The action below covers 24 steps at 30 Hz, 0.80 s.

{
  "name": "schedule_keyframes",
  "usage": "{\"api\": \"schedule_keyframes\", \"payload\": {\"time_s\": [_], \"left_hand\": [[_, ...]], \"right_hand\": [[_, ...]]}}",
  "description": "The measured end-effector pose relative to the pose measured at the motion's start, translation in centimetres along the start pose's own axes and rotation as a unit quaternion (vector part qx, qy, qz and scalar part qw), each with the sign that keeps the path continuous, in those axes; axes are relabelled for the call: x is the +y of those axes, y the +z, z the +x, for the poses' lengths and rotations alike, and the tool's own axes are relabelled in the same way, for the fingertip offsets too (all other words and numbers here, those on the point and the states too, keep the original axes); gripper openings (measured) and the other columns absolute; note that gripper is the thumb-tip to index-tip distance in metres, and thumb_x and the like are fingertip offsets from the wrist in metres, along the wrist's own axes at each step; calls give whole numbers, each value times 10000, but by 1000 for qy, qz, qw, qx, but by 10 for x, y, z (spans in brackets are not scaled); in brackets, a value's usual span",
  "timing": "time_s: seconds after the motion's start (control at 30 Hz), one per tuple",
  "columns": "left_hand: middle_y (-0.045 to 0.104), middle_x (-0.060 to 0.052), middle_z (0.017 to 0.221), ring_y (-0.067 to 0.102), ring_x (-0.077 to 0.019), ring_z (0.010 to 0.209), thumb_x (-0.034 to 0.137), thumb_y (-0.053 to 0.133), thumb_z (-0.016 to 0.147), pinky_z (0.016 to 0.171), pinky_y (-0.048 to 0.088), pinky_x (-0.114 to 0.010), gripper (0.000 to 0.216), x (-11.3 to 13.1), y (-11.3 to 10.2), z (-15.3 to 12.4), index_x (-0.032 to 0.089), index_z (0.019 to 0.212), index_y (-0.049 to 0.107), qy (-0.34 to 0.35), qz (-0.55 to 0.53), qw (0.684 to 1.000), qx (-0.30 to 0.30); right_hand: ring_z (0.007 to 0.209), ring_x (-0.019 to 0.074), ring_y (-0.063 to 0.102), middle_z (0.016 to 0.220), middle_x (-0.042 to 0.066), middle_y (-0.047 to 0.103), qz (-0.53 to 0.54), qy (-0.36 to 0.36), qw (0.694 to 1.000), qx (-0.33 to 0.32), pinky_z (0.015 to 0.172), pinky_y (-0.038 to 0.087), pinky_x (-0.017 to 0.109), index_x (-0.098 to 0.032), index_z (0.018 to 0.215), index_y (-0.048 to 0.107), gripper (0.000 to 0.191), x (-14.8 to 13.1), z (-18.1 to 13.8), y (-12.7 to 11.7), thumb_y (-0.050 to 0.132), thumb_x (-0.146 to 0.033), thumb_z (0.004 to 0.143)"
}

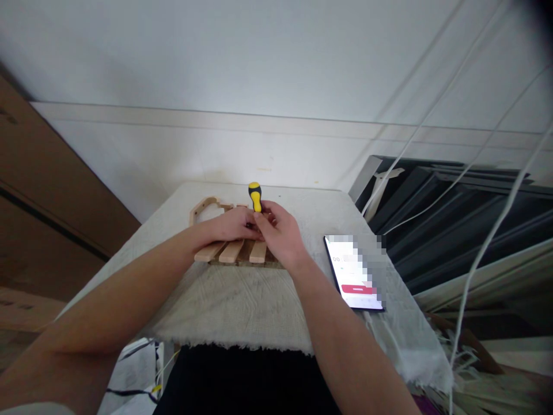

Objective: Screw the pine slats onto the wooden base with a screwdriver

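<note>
Yellow-black screwdriver is standing roughly upright over the slatted wooden piece — right hand is clamping its fingers on the lower handle. Left hand is resting on the wood — fingers partly hidden, can't tell their state. Cloth-covered bench is carrying it all, phone lying right.

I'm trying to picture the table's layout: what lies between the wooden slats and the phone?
In the head view, the person's right hand, then a strip of pale cloth, lies between the wooden slats and the phone.
</note>
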<state>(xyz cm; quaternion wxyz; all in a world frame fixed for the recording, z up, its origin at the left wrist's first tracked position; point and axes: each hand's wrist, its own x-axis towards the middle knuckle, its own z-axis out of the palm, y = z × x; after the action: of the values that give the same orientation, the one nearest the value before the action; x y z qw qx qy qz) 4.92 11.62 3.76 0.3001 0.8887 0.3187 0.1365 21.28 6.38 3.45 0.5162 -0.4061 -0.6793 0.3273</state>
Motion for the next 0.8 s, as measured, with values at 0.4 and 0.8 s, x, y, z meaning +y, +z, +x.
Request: {"api": "schedule_keyframes", "payload": {"time_s": [0.4,0.8], "left_hand": [[718,-21,822,628,-130,767,214,618,803,732,454,-205,132,3,-2,0,144,841,724,-15,21,1000,13],[705,-15,841,632,-138,799,320,651,815,768,458,-215,199,0,-2,0,157,910,714,-26,54,998,15]], "right_hand": [[785,157,575,929,34,633,-38,-15,999,36,739,472,326,-214,987,633,234,4,0,3,593,-353,803],[743,143,565,905,35,615,-65,22,996,61,727,476,314,-199,901,653,235,3,2,1,664,-393,768]]}}
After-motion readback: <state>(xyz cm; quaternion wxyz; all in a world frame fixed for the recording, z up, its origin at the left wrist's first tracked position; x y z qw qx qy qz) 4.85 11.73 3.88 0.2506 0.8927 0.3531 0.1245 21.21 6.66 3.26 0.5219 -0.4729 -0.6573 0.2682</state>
